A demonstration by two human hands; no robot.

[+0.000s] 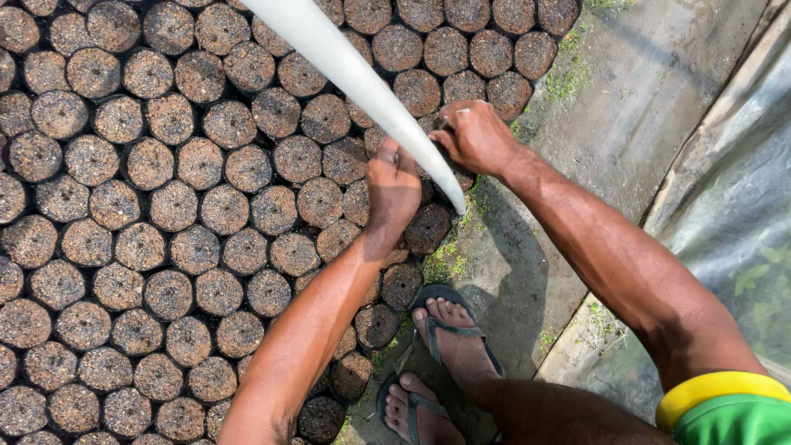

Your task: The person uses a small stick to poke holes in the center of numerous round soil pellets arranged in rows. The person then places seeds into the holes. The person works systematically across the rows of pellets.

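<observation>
Rows of round, soil-filled nursery bags (173,206) stand packed together on the ground, filling the left and middle of the head view. My left hand (394,188) reaches down onto the bags at the right edge of the block, fingers curled against one. My right hand (474,136) is closed over a bag (428,227) edge just beyond it. A long white pipe (362,86) slants from the top of the view down between the two hands; its lower end hides part of what the fingers touch.
My feet in dark flip-flops (449,330) stand on a grey concrete strip (643,91) with patches of moss and grass. A sheet of translucent plastic (733,206) runs along the right side.
</observation>
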